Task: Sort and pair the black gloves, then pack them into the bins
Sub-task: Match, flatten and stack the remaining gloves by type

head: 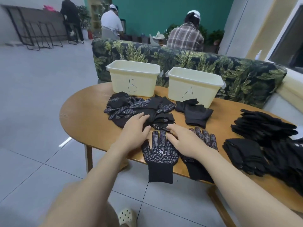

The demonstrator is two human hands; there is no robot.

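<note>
both hands (164, 136) flat on dotted gloves (159, 153), bins (133, 79) behind, wooden table (78, 118)

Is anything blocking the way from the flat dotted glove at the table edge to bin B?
Yes. The loose glove pile lies on the table between the dotted glove and bin B. Lifting over it clears the path; the bin's open top looks unobstructed.

Soft even daylight, wide-angle edge distortion

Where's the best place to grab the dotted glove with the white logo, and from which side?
Take the dotted glove by its plain knit cuff, coming from the near table edge. The cuff overhangs that edge, so fingers can pinch it above and below. Its fingertips lie against the glove pile, between the left hand and right hand.
</note>
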